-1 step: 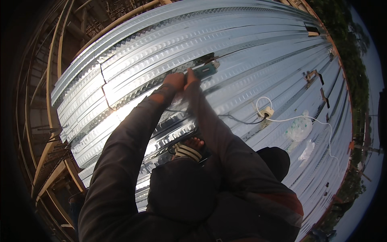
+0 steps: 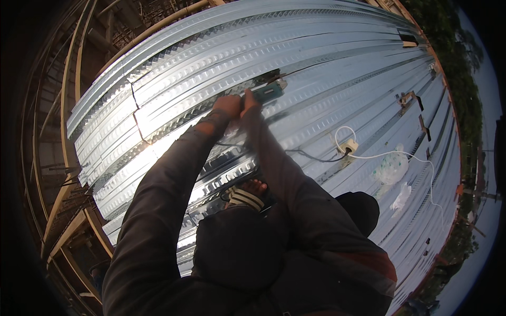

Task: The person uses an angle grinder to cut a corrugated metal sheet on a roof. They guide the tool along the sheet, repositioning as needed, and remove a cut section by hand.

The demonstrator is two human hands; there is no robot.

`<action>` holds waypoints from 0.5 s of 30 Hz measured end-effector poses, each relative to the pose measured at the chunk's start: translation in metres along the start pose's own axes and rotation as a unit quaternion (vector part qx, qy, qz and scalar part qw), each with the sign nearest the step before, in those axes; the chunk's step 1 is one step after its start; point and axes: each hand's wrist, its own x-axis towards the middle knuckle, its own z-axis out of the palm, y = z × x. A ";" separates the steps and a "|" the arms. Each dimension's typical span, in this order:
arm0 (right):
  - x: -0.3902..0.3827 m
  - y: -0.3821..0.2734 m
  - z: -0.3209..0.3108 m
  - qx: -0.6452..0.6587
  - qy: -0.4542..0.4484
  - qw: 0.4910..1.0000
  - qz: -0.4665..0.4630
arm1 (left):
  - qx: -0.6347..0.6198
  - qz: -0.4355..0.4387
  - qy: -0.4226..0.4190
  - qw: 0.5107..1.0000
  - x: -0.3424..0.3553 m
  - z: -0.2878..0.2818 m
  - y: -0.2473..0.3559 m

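A teal-bodied power tool [image 2: 269, 92], which looks like an angle grinder, lies low against the ribbed metal decking [image 2: 337, 63]. Both my arms reach forward to it. My right hand [image 2: 250, 101] is wrapped round its near end. Close beside it, my left hand [image 2: 228, 107] is closed at the rear of the same tool; the fingers' exact grip is partly hidden. Past the tool's far end, a dark narrow opening [image 2: 266, 77] shows in the decking. Below my hands, my foot in a striped sandal [image 2: 246, 198] rests on the metal between my arms.
A dark cord [image 2: 316, 157] runs right to a pale socket block [image 2: 348, 147] on a white cable [image 2: 390, 155]. A clear plastic bag [image 2: 391, 166] lies beyond it. Cut openings [image 2: 425, 128] lie at right. Timber framing [image 2: 66, 195] stands past the left edge.
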 end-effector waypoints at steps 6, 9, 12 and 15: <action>0.015 0.010 -0.001 -0.014 -0.025 0.999 0.024 | 0.011 -0.005 -0.008 1.000 -0.001 -0.007 -0.001; 0.031 0.015 0.008 0.009 -0.019 1.000 -0.002 | 0.014 -0.005 0.006 1.000 0.004 -0.006 -0.003; 0.027 0.022 0.007 0.007 -0.033 0.999 -0.002 | 0.012 -0.011 0.025 1.000 0.000 0.002 -0.010; 0.021 0.020 0.005 -0.007 -0.025 1.000 -0.002 | 0.006 -0.008 0.016 1.000 -0.006 0.000 -0.008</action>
